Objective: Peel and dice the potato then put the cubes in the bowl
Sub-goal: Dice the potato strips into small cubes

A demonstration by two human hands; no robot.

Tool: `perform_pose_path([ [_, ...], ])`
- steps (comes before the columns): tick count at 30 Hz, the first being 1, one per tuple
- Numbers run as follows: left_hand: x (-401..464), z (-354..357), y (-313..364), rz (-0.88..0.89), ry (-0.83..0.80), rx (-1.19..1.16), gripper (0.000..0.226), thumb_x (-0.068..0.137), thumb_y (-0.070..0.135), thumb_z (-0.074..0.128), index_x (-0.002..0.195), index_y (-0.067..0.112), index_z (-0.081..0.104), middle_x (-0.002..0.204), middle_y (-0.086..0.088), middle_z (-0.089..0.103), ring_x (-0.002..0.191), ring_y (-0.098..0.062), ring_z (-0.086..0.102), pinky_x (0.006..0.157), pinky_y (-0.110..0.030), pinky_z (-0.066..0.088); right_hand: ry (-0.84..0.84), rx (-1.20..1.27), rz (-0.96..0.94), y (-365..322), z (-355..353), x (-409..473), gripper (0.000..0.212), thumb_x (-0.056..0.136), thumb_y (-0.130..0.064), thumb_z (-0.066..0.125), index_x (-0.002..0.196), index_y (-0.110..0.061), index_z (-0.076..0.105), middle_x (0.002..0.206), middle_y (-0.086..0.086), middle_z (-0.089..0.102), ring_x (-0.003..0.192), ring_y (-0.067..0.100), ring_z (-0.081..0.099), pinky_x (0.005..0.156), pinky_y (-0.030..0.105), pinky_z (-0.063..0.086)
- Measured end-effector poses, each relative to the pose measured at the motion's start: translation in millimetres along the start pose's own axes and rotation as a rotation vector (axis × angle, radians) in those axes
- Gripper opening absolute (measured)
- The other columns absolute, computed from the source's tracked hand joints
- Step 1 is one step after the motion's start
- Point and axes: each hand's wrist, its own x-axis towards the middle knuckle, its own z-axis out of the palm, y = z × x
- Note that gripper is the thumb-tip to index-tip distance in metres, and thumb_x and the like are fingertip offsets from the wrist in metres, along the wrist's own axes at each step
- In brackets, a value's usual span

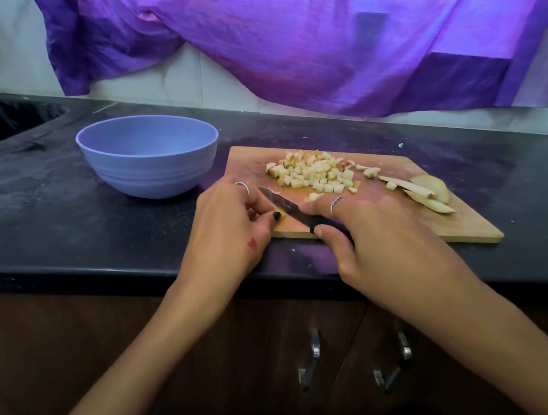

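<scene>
A wooden cutting board (470, 224) lies on the black counter. A heap of potato cubes (314, 174) sits on its far middle, with uncut potato strips and a slice (429, 192) at its far right. My right hand (375, 240) grips the black handle of a knife (283, 205), whose blade points left over the board's near left corner. My left hand (229, 226) has its fingers curled at the blade's tip, pinching a small potato piece that is mostly hidden. The light blue bowl (148, 154) stands left of the board with nothing visible inside.
A sink basin (3, 122) is sunk into the counter at the far left. A purple cloth (286, 36) hangs on the wall behind. Cabinet doors with metal handles (313, 357) lie below the counter's front edge.
</scene>
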Motion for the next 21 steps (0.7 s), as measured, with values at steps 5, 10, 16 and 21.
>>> perform_pose_path([
  [5,2.2,0.5,0.1,-0.047,-0.015,-0.005,0.007,0.083,0.019,0.072,0.078,0.015,0.073,0.076,0.013,0.050,0.070,-0.006,0.053,0.064,-0.011,0.033,-0.044,-0.094,-0.018,-4.6,1.6,14.4,0.033,0.097,-0.032,0.047,0.129,-0.036,0.050,0.106,0.005,0.060,0.094,0.024,0.057,0.079,0.036,0.051],
  [10,1.2,2.1,0.8,-0.055,-0.004,-0.008,0.007,0.084,0.021,0.071,0.083,0.015,0.075,0.080,0.010,0.056,0.077,-0.007,0.057,0.067,-0.015,0.037,-0.056,-0.102,-0.047,3.4,4.3,2.3,0.031,0.097,-0.033,0.047,0.128,-0.039,0.048,0.114,-0.001,0.061,0.102,0.021,0.056,0.086,0.038,0.050],
  [16,-2.1,-4.0,0.8,-0.051,-0.023,-0.043,0.012,0.084,0.023,0.071,0.089,0.013,0.076,0.079,0.005,0.063,0.081,-0.011,0.058,0.071,-0.018,0.037,0.042,0.060,0.071,10.5,0.1,-4.4,0.040,0.093,-0.032,0.055,0.131,-0.045,0.050,0.137,0.005,0.052,0.132,0.023,0.040,0.091,0.033,0.042],
  [21,-5.6,-5.3,3.5,-0.046,0.007,-0.082,0.006,0.082,0.014,0.071,0.077,0.014,0.075,0.061,0.022,0.052,0.060,0.003,0.053,0.060,-0.006,0.034,0.062,0.033,0.019,-0.1,5.9,-8.5,0.036,0.095,-0.034,0.052,0.130,-0.035,0.053,0.102,-0.005,0.058,0.095,0.015,0.054,0.080,0.032,0.049],
])
